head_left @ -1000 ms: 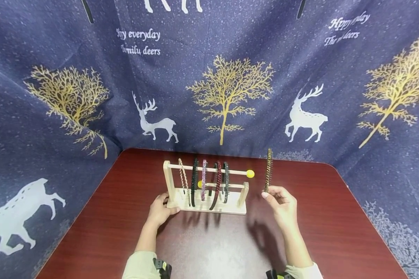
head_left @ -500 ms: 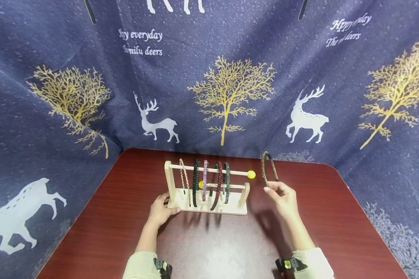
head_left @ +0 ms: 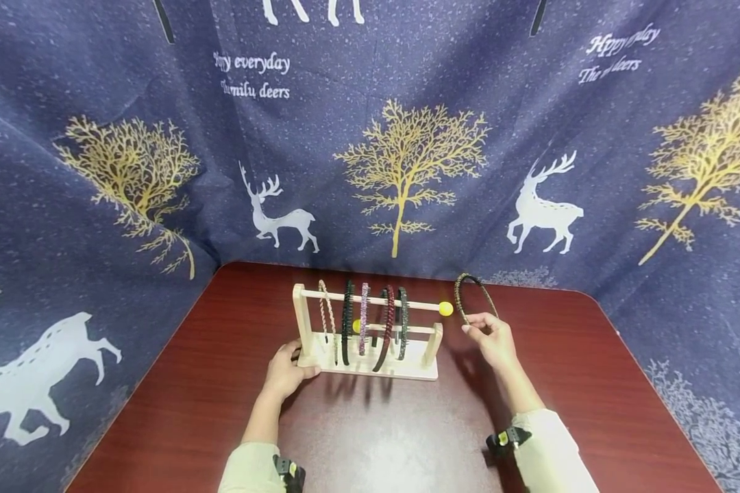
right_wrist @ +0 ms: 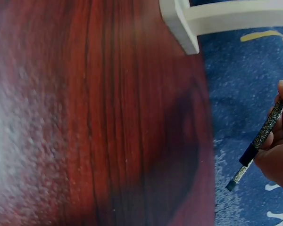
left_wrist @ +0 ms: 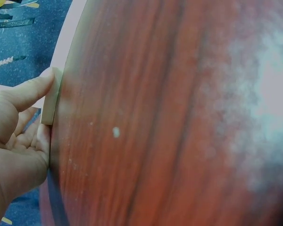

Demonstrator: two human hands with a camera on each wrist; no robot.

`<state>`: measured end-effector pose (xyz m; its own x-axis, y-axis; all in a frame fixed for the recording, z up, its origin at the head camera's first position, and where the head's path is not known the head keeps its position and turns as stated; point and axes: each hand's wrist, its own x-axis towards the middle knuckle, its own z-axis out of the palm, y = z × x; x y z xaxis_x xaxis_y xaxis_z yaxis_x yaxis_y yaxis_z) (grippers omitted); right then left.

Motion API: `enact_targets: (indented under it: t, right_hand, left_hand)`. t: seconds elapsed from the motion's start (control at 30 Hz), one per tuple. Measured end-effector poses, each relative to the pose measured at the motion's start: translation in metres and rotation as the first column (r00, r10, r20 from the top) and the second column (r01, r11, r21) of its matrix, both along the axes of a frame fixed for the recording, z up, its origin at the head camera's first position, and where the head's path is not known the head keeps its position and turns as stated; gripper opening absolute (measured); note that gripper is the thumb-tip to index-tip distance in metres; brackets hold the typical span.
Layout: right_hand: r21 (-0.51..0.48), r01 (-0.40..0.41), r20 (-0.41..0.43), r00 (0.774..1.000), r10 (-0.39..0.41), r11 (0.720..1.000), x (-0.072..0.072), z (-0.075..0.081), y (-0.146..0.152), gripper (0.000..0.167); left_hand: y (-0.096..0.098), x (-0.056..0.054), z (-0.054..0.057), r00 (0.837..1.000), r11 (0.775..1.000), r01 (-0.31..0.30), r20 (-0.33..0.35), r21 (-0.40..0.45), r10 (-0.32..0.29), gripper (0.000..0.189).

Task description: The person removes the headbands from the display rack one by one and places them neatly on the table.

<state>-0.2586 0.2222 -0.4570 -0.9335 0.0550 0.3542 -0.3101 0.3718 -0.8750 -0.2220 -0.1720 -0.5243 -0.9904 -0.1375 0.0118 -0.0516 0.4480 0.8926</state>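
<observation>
In the head view my left hand grips the left end of a pale wooden headband rack. In the left wrist view the thumb presses the edge of the rack's base, with curled fingers beside it. My right hand pinches a gold glittery headband near its ends. The band's arch points up, just right of the yellow ball at the upper bar's tip. Along the bars hang a braided beige headband, a black one, a purple one, a dark red one and a dark grey one.
The rack stands on a reddish-brown table, toward its far side. A second yellow ball tips the lower bar. Behind the table hangs a blue cloth printed with deer and trees.
The right hand has turned the gold headband from edge-on to a visible loop and shifted it left, closer to the upper bar's yellow ball. The left hand keeps its grip on the rack.
</observation>
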Motion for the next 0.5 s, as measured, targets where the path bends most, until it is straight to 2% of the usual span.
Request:
enact_targets:
  t: [0.2,0.5]
  right_hand:
    - [0.07,0.009,0.034,0.999,-0.011,0.998,-0.027,-0.03,0.017,0.017]
    - [0.175,-0.003,0.043,0.999,-0.004,0.985,-0.043,-0.044,0.025,0.014]
  left_hand:
    - [0.0,-0.001,0.0,1.0,1.0,-0.007,0.004,0.003,0.007,0.072]
    - [0.0,0.0,0.001,1.0,1.0,-0.001,0.002,0.02,0.001,0.072]
